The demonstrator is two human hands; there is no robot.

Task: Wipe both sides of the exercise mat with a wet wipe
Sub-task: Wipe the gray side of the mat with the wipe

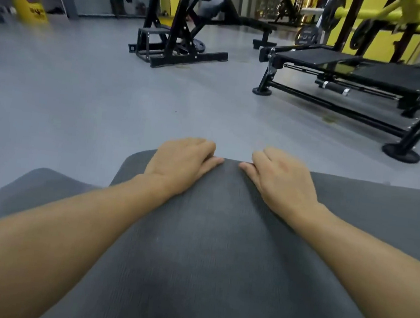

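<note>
Clamped on the far edge of a dark grey ribbed foam exercise mat, left hand and right hand could buckle it — should one pull harder.

Floor lay open from 10 to 12 o'clock; black bench frame blocked 2 o'clock, rack base stood far at 12.

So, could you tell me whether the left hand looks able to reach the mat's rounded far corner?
Probably yes. The left hand holds the mat at its far edge, and the corner lies just to its left, with only bare mat between; it would have to let go or slide along.
</note>
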